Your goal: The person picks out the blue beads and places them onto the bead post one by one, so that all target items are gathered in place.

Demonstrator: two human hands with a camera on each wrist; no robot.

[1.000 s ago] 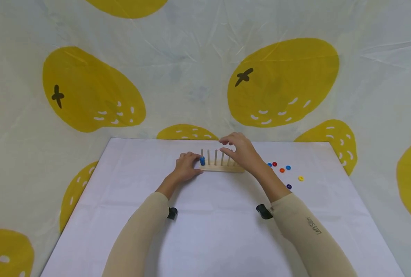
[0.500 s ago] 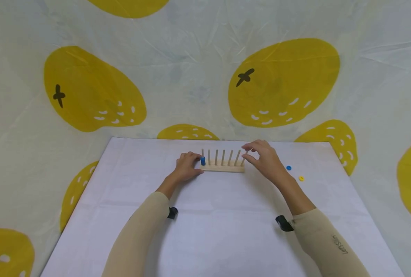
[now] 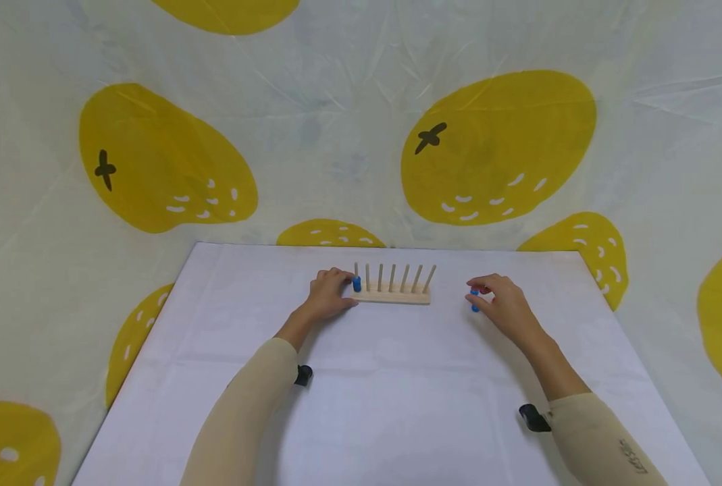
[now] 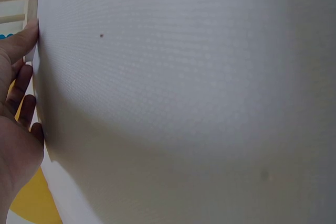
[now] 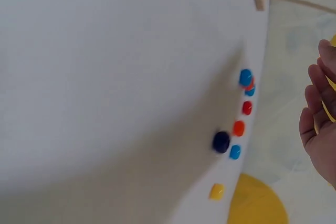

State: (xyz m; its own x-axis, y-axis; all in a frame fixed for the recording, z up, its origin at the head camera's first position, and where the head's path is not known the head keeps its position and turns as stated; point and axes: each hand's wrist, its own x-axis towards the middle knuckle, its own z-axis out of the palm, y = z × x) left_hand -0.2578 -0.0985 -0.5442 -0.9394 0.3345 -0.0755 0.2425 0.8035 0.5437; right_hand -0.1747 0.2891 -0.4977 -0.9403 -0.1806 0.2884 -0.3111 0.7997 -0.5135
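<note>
Rack point(image 3: 391, 297) (seven pegs point(image 3: 392, 277)), left hand point(image 3: 328, 291) gripping; right hand point(image 3: 508, 307) relaxed near two blue beads point(image 3: 475, 309)

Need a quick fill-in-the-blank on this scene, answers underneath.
In the head view, the left hand grips the wooden rack at its ____ end.
The rack has ____ pegs.
The rings on the leftmost peg are coloured ____.
In the right wrist view, the lowest ring is ____.

Missing: left; seven; blue; yellow.
</note>
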